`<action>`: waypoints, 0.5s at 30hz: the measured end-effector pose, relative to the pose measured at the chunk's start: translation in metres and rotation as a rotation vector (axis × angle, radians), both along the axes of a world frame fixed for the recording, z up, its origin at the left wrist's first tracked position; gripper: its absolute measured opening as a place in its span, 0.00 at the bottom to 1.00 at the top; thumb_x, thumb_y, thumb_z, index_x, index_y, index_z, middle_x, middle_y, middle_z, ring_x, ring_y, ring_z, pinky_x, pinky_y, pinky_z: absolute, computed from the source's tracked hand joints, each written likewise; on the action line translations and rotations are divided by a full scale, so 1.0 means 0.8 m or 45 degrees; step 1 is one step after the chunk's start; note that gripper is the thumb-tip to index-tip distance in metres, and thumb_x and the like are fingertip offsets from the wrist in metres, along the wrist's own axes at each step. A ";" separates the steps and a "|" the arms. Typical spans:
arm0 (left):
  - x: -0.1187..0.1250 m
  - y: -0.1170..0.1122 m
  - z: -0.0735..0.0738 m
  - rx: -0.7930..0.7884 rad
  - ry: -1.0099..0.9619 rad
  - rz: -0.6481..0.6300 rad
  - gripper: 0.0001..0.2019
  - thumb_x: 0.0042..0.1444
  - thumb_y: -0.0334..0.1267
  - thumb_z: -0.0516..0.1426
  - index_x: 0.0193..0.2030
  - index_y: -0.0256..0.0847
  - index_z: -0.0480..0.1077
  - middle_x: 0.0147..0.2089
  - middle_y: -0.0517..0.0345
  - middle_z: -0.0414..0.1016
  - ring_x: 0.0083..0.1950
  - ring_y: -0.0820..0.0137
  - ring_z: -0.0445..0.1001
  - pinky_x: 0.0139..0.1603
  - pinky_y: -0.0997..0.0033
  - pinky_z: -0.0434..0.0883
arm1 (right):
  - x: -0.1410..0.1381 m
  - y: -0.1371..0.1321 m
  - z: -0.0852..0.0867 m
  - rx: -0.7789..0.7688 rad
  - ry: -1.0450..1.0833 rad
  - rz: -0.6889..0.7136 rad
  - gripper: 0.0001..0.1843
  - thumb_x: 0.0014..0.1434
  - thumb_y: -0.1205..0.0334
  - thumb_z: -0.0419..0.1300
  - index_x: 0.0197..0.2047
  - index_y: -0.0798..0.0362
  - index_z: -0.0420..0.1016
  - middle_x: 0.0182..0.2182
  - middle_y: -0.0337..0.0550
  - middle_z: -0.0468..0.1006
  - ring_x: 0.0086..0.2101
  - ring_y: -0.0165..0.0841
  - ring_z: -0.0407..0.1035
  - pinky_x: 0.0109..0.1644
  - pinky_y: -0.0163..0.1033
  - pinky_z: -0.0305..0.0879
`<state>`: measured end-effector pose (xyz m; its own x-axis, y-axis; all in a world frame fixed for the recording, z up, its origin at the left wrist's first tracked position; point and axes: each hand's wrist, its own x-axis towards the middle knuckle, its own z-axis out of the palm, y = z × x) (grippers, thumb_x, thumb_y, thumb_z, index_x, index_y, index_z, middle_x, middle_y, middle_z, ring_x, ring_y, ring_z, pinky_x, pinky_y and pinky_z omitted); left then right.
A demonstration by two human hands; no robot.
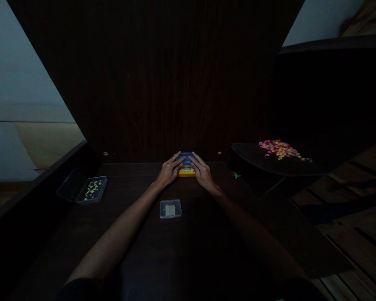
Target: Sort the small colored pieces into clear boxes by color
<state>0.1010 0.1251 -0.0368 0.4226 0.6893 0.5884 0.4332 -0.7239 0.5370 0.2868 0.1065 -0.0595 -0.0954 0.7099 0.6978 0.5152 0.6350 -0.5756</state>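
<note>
At the far side of the dark tabletop, a small flat blue-and-yellow box (187, 166) sits between my two hands. My left hand (169, 170) grips its left side, with the fingers reaching over the blue top. From the right side my right hand (203, 170) holds the same box, its fingers also over the top. Nearer to me than the hands is a closed clear plastic case (171, 209) with a pale square and a few tiny yellowish bits inside.
To the left, an open clear case (92, 189) holds several small pale pieces. A heap of pink, red and yellow pieces (280, 149) lies on a curved shelf at the right. Small green and red bits (236, 175) lie below it. A tall dark panel (175, 83) rises behind.
</note>
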 end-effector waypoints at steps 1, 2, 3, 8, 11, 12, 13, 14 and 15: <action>0.000 0.000 0.000 0.002 -0.001 -0.002 0.19 0.61 0.39 0.49 0.57 0.40 0.68 0.67 0.50 0.58 0.64 0.60 0.63 0.65 0.53 0.61 | 0.000 0.000 0.000 -0.001 0.001 0.004 0.20 0.64 0.61 0.50 0.57 0.45 0.70 0.62 0.40 0.62 0.61 0.36 0.57 0.66 0.48 0.53; 0.000 0.001 -0.001 0.006 -0.003 -0.005 0.19 0.61 0.39 0.49 0.58 0.40 0.68 0.67 0.50 0.58 0.64 0.60 0.63 0.65 0.54 0.61 | 0.001 0.001 -0.001 -0.001 -0.002 0.003 0.20 0.64 0.61 0.50 0.57 0.45 0.70 0.62 0.40 0.62 0.61 0.36 0.57 0.66 0.47 0.53; 0.000 0.001 -0.002 0.013 -0.003 -0.008 0.19 0.61 0.39 0.49 0.57 0.40 0.68 0.67 0.50 0.58 0.64 0.60 0.63 0.65 0.54 0.61 | 0.001 0.001 -0.001 0.000 -0.008 -0.002 0.20 0.64 0.61 0.50 0.57 0.45 0.70 0.62 0.39 0.62 0.61 0.35 0.57 0.65 0.47 0.54; 0.000 0.003 -0.005 0.050 0.016 -0.014 0.19 0.61 0.36 0.48 0.57 0.40 0.68 0.67 0.51 0.58 0.64 0.61 0.63 0.65 0.55 0.62 | 0.003 0.003 -0.004 0.020 -0.044 -0.030 0.20 0.64 0.61 0.50 0.57 0.45 0.70 0.62 0.39 0.63 0.60 0.34 0.58 0.65 0.46 0.54; 0.001 0.003 -0.006 0.072 0.027 -0.007 0.19 0.60 0.34 0.48 0.57 0.39 0.68 0.67 0.50 0.58 0.65 0.61 0.62 0.65 0.55 0.62 | 0.003 0.004 -0.006 0.046 -0.034 -0.022 0.20 0.64 0.61 0.50 0.57 0.45 0.70 0.62 0.40 0.63 0.60 0.35 0.58 0.65 0.46 0.54; 0.001 0.003 -0.006 0.079 0.028 -0.004 0.19 0.60 0.34 0.48 0.57 0.39 0.68 0.67 0.49 0.59 0.65 0.61 0.62 0.65 0.54 0.62 | 0.003 0.005 -0.007 0.050 -0.028 -0.018 0.20 0.64 0.61 0.50 0.57 0.46 0.70 0.62 0.41 0.63 0.60 0.35 0.58 0.65 0.46 0.54; 0.001 0.004 -0.007 0.084 0.029 -0.003 0.19 0.60 0.33 0.49 0.57 0.39 0.68 0.66 0.49 0.59 0.65 0.61 0.62 0.65 0.54 0.62 | 0.003 0.005 -0.008 0.050 -0.024 -0.015 0.20 0.64 0.61 0.50 0.57 0.46 0.70 0.62 0.41 0.63 0.60 0.36 0.58 0.65 0.46 0.53; 0.001 0.004 -0.007 0.087 0.030 -0.004 0.19 0.60 0.33 0.49 0.57 0.39 0.68 0.66 0.49 0.59 0.65 0.61 0.62 0.65 0.54 0.62 | 0.003 0.006 -0.008 0.049 -0.021 -0.014 0.20 0.64 0.61 0.50 0.57 0.46 0.71 0.62 0.41 0.63 0.60 0.36 0.58 0.65 0.46 0.53; 0.001 0.004 -0.008 0.088 0.030 -0.006 0.20 0.59 0.32 0.49 0.57 0.39 0.68 0.66 0.49 0.59 0.65 0.61 0.62 0.65 0.54 0.62 | 0.003 0.006 -0.009 0.048 -0.020 -0.014 0.20 0.64 0.61 0.50 0.57 0.46 0.71 0.62 0.41 0.63 0.60 0.36 0.58 0.65 0.46 0.54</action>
